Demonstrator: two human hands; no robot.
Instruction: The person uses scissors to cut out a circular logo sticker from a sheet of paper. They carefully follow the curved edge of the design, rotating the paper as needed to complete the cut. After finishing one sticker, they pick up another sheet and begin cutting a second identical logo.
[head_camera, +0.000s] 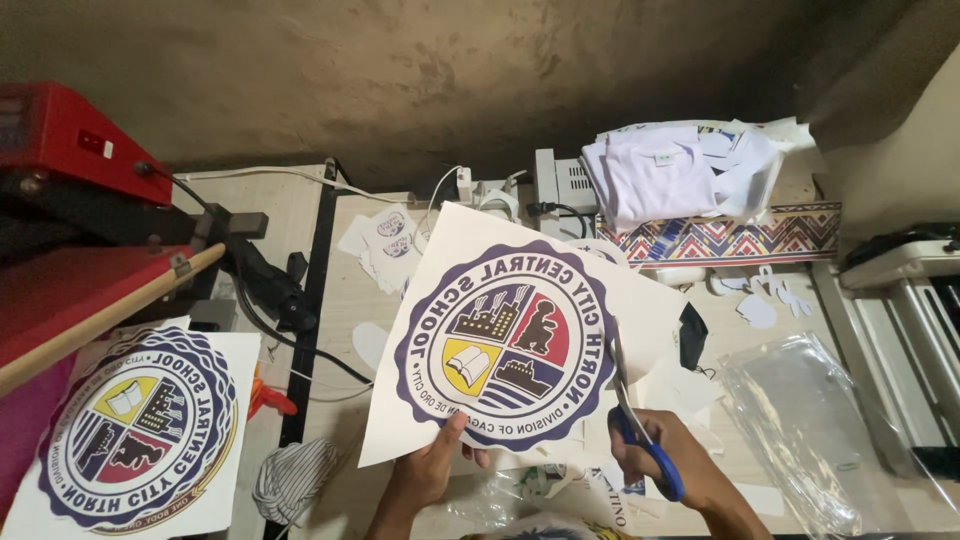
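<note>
My left hand (430, 468) pinches the lower edge of a white sheet (445, 250) printed with a round mirrored emblem (508, 345) in purple, red, yellow and blue. The sheet is held tilted above the table. My right hand (672, 455) grips blue-handled scissors (640, 425), whose blades point up along the sheet's right edge beside the emblem's rim.
A red heat press (70, 190) with a wooden handle stands at the left, a second emblem sheet (140, 425) below it. Paper offcuts (385, 245), cables, a folded white shirt (655, 170), patterned cloth (730, 240) and clear plastic (800, 410) lie on the table.
</note>
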